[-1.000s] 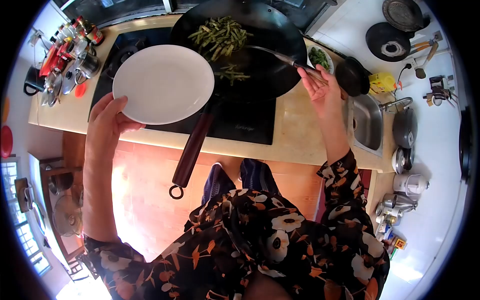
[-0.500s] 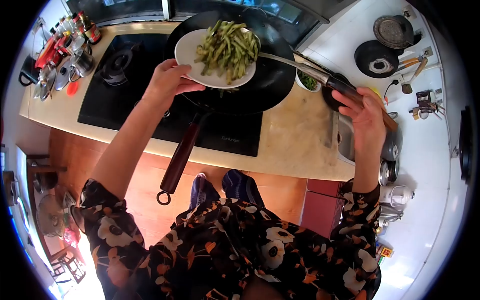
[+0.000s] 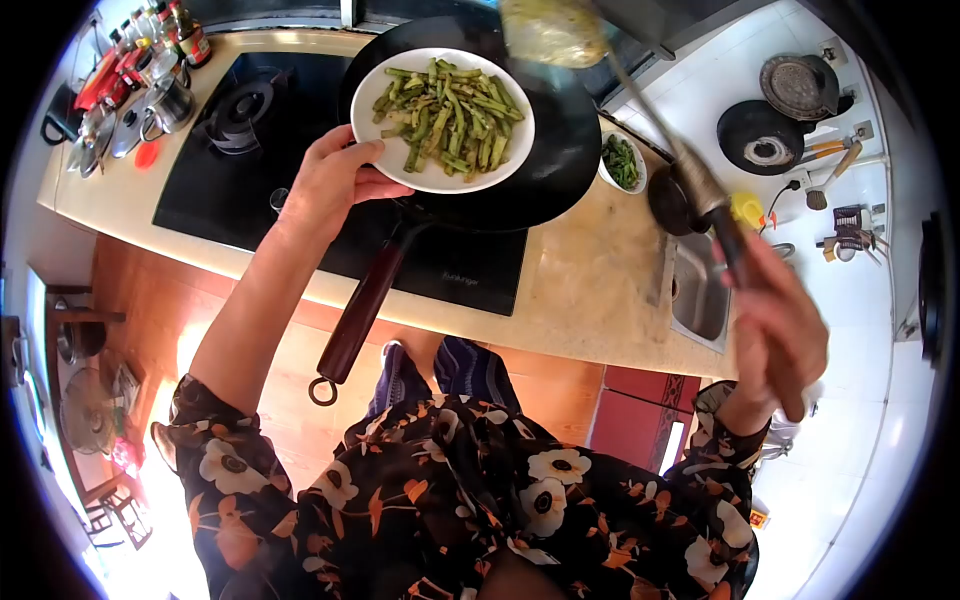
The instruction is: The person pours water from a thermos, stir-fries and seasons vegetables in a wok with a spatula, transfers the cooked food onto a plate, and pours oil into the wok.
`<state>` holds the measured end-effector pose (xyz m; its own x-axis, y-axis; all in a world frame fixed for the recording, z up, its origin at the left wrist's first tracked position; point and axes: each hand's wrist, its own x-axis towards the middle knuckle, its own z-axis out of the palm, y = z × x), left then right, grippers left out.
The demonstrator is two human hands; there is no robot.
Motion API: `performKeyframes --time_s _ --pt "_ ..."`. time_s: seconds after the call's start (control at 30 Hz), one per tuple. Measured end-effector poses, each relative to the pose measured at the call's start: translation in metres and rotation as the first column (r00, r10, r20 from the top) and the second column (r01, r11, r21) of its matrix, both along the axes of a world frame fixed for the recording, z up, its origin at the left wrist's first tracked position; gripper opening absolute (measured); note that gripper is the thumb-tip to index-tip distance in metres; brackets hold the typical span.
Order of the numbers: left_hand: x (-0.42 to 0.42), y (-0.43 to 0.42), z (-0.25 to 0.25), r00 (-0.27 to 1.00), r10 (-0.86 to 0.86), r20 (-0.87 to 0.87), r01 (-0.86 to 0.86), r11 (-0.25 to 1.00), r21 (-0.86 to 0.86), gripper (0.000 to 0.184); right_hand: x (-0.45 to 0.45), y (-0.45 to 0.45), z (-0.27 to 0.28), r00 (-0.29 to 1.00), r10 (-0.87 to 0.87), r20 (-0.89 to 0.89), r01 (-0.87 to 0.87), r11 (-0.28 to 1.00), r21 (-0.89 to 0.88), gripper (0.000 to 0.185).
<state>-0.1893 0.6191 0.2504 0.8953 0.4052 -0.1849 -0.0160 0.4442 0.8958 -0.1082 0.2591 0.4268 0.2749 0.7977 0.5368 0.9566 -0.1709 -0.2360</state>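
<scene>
My left hand grips the near left rim of a white plate, thumb on top. Cooked green beans lie spread over the plate, which is held above the black wok. Raised at the right, my right hand is closed round the dark handle of a wok spatula. Its broad, oily-looking head is blurred by motion and partly cut off by the top of the view. The wok's long brown handle points towards me over the counter edge.
The wok stands on a black stove with another burner at left. A bowl of chopped greens, a dark pan and a sink are at right. Bottles and a metal pot stand at far left.
The spatula has left the plate, lifting up and to the right, and my right hand has drawn back towards me. The beans have settled flatter, and the plate now faces me more fully.
</scene>
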Motion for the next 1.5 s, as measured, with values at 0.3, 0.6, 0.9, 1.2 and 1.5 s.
performKeyframes --time_s 0.3,0.6,0.9,1.2,1.5 --pt "-0.086 0.038 0.032 0.989 0.145 0.016 -0.146 0.98 0.132 0.032 0.144 0.035 0.022 0.608 -0.378 -0.698 0.322 0.921 -0.219 0.037" --pt "-0.155 0.048 0.027 0.942 0.334 -0.047 -0.321 0.931 0.171 0.031 0.097 0.085 -0.087 0.351 -0.053 -0.935 0.39 0.916 0.095 0.039" --pt "-0.184 0.043 0.019 0.952 0.289 -0.097 -0.274 0.951 0.14 0.031 0.113 0.049 -0.009 0.583 -0.416 -0.698 0.418 0.89 -0.181 0.035" --pt "-0.145 0.032 0.024 0.96 0.254 -0.12 -0.243 0.965 0.104 0.031 0.081 0.096 -0.186 0.086 0.388 -0.918 0.561 0.743 0.367 0.035" --pt "-0.117 0.032 0.025 0.977 0.187 -0.102 -0.176 0.979 0.105 0.03 0.064 0.111 -0.181 0.055 0.487 -0.871 0.651 0.644 0.402 0.033"
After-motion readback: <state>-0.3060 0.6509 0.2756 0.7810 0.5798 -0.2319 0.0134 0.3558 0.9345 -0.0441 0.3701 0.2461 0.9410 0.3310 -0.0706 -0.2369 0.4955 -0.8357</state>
